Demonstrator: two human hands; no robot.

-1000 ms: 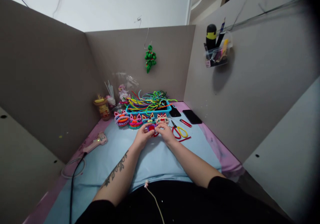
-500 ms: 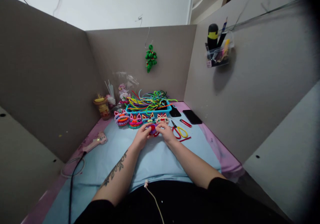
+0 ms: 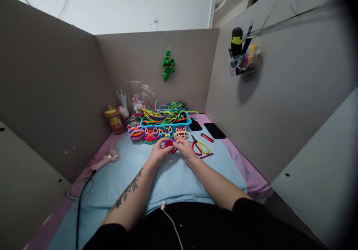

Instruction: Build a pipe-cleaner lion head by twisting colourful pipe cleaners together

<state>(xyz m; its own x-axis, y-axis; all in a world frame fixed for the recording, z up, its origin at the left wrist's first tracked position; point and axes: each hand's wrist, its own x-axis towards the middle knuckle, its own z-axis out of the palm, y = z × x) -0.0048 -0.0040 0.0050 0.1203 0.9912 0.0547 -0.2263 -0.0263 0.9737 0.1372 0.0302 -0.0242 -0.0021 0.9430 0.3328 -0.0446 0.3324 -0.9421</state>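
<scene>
Between my hands, above the blue cloth, is a small red and purple pipe-cleaner piece (image 3: 169,144). My left hand (image 3: 160,150) grips its left side, thumb on the front. My right hand (image 3: 183,147) pinches at its right edge, and the fingertips partly hide what they hold. Just behind stand several finished pipe-cleaner animal heads, among them a pink and purple one (image 3: 135,133) and a cream and red one (image 3: 181,133). Right of my right hand lie scissors (image 3: 200,145) with red and yellow handles and a red pipe-cleaner strip (image 3: 206,155).
A blue basket (image 3: 167,125) heaped with coloured pipe cleaners stands at the back. To its right lie a black phone (image 3: 214,130) and a red cutter (image 3: 207,137). A pink corded tool (image 3: 105,160) and a lidded cup (image 3: 114,121) are at left. Partition walls enclose the table.
The red and purple piece has turned slightly, and more of its round face shows. My left thumb has shifted lower on it. Both hands stay in nearly the same place.
</scene>
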